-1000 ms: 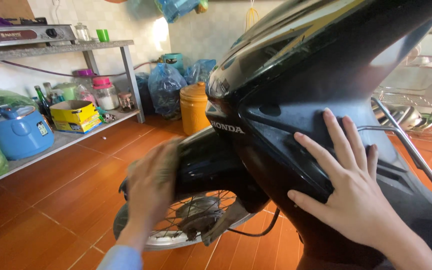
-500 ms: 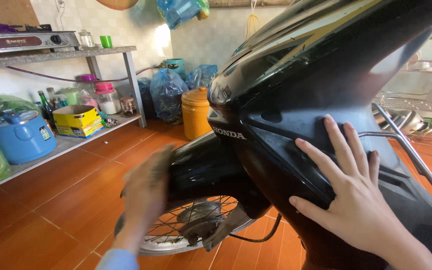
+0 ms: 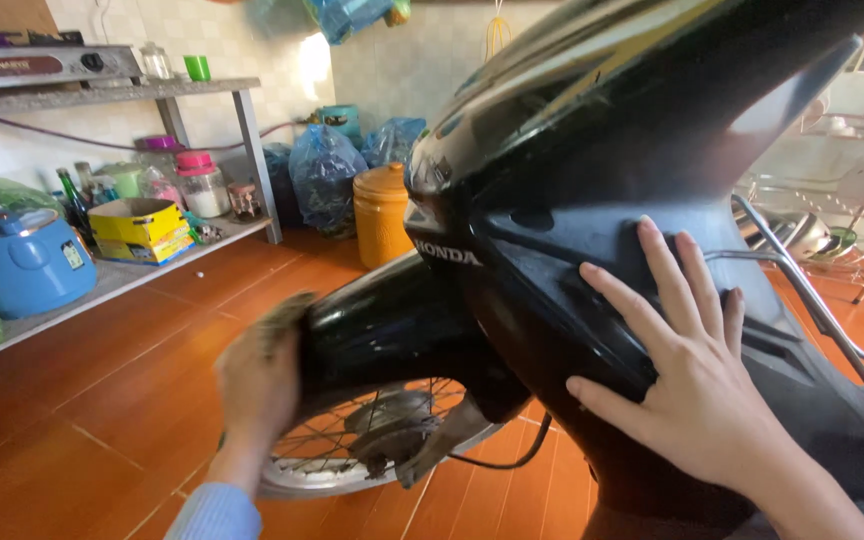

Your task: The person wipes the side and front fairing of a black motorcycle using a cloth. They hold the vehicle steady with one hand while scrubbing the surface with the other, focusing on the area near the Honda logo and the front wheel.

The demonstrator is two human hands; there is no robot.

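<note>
Two bare hands on the front of a black motor scooter, indoors on an orange tile floor.

The right hand point(image 3: 712, 400) lies flat w/ fingers spread wide on the glossy black plastic front panel point(image 3: 592, 240), holding nothing, only pressing the smooth curved surface. The left hand point(image 3: 257, 375) is blurred, at the rounded shiny front fender point(image 3: 392, 320); something rough and brownish shows at its fingertips, but I cannot tell if it grips a cloth or not. The fender sits just right of this hand, above the spoked wheel point(image 3: 372, 440) w/ thin metal spokes. Behind stand a yellow-orange plastic barrel point(image 3: 380, 210), blue bags, and a metal shelf point(image 3: 102, 95) w/ a blue rice cooker point(image 3: 22, 262).
</note>
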